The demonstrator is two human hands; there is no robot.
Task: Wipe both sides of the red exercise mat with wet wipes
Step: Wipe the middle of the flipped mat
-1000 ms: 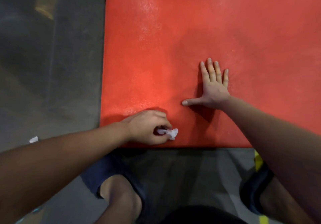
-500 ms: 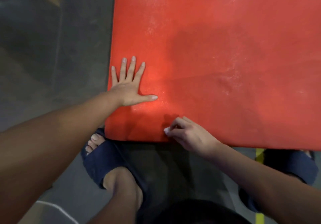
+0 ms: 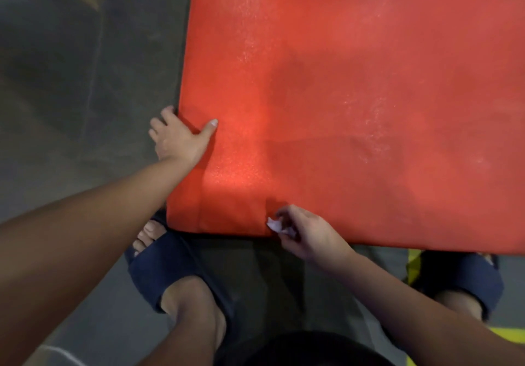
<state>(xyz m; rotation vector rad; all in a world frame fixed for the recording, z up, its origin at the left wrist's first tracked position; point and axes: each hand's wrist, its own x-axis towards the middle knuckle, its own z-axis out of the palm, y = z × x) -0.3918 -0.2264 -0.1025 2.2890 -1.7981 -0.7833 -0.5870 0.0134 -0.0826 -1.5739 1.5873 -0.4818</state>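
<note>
pinch on wipe (image 3: 279, 227) (sandal (image 3: 167, 263) beside mat (image 3: 355, 95))

mat (image 3: 355, 95): orange-red, fine speckled grain, pale glints in patches. wipe (image 3: 277, 226): white, maybe a faint lilac cast, too blurry to be sure. floor (image 3: 71, 110): dark grey, mottled. slides (image 3: 167, 263): plain navy. stripe (image 3: 413, 263) on floor: yellow.

Industrial-looking hall: bare concrete floor (image 3: 56, 87), yellow floor marking (image 3: 412, 266).

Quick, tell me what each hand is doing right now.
Left hand: grips the left edge of the red mat, thumb on top.
Right hand: pinches a crumpled wipe at the mat's near edge.
</note>
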